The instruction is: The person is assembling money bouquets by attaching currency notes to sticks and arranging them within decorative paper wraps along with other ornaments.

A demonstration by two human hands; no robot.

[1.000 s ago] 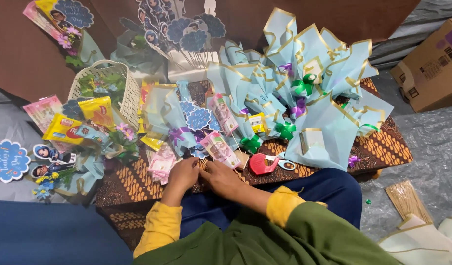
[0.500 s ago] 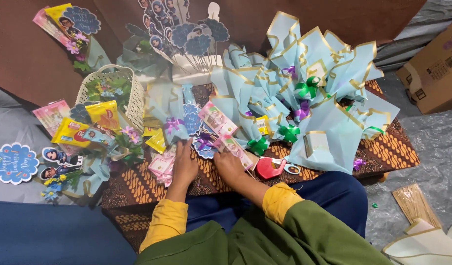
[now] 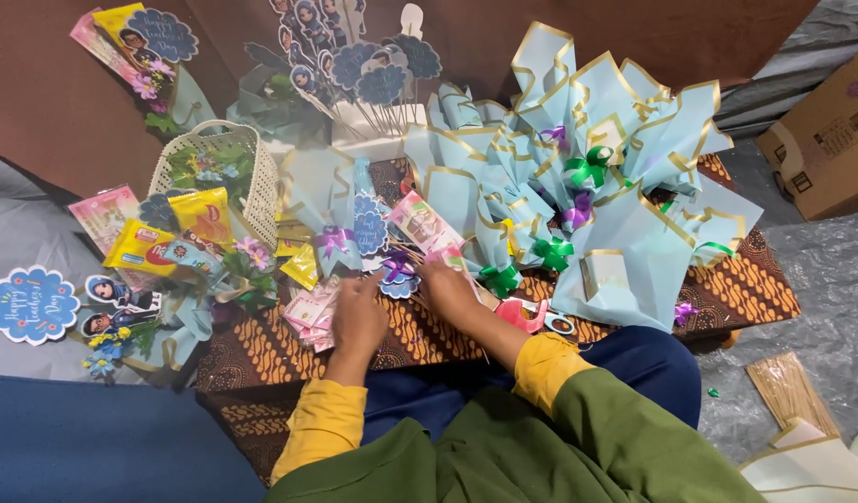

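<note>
Near the front edge of the low table covered in brown patterned cloth (image 3: 727, 289), the left hand (image 3: 357, 315) rests curled beside a small stack of pink snack packets (image 3: 310, 312). The right hand (image 3: 448, 287) pinches thin wooden skewers carrying a blue scalloped paper topper (image 3: 398, 283). Whether the left fingers actually grasp a packet cannot be told. The loosely gathered skewers could slip and fan apart, and the crowding pale blue gold-edged wrapped bouquets (image 3: 578, 177) might snag them.
</note>
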